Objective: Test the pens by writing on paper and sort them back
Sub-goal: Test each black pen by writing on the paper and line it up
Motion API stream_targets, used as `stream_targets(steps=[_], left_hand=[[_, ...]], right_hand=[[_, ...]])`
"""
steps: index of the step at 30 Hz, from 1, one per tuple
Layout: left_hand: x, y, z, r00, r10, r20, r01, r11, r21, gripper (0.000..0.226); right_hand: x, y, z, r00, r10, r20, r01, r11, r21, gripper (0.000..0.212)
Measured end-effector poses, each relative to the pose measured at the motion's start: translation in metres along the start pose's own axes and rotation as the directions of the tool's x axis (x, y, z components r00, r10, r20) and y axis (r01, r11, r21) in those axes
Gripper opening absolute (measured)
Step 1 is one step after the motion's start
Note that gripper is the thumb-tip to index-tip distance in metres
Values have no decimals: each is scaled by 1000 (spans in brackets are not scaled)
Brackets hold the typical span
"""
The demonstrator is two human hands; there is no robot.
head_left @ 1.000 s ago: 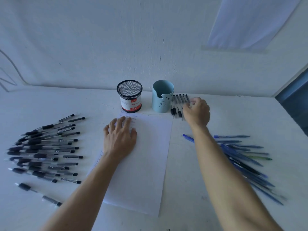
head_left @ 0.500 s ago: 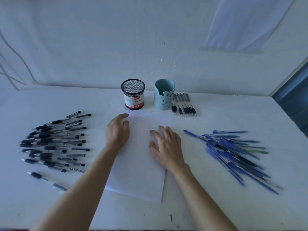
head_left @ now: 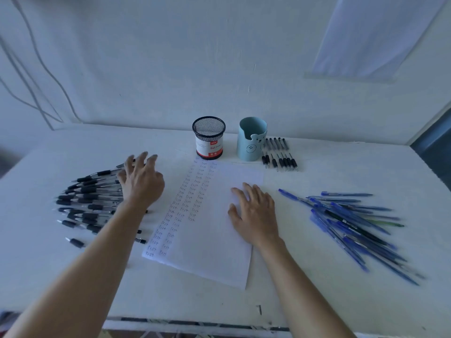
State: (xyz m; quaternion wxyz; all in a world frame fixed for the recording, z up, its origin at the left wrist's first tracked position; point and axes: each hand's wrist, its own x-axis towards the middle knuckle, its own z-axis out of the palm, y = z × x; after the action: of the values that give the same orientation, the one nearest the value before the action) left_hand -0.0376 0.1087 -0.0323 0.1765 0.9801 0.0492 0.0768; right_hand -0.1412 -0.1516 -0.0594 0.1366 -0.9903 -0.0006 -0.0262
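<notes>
Selection of a fresh pen seems the step in hand: the left hand point(head_left: 140, 184) is over the black pens point(head_left: 85, 191) on the worktop point(head_left: 317, 301), grip spread, holding nothing. The right hand point(head_left: 253, 211) lies flat on the paper point(head_left: 212, 240), pinning it. The next move likely calls for pinching one barrel clear of its neighbours.

I log left hand point(head_left: 141, 185) and right hand point(head_left: 255, 212) bare, forearms uncovered to the frame edge. Left fingertips point(head_left: 144, 155) blurred; detail uncertain.
</notes>
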Motion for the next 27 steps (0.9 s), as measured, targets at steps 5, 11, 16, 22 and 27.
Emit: stream_targets(steps=[5, 11, 16, 22, 27], left_hand=[[17, -6, 2, 991, -69, 116, 43, 976, 214, 51], [20, -6, 10, 998, 24, -60, -12, 982, 190, 27], [19, -9, 16, 979, 143, -144, -132, 988, 83, 27], [4, 16, 1, 824, 392, -410, -473, 874, -114, 13], [-24, 57, -24, 852, 206, -481, -458, 739, -494, 10]], right_hand=[[0, 0, 2, 999, 6, -37, -6, 1000, -2, 68], [0, -1, 2, 998, 11, -60, -11, 1000, -1, 65], [0, -2, 2, 998, 19, -67, -18, 1000, 10, 65], [0, -1, 3, 998, 18, -64, -18, 1000, 10, 67], [-1, -1, 3, 999, 20, -50, -20, 1000, -2, 73]])
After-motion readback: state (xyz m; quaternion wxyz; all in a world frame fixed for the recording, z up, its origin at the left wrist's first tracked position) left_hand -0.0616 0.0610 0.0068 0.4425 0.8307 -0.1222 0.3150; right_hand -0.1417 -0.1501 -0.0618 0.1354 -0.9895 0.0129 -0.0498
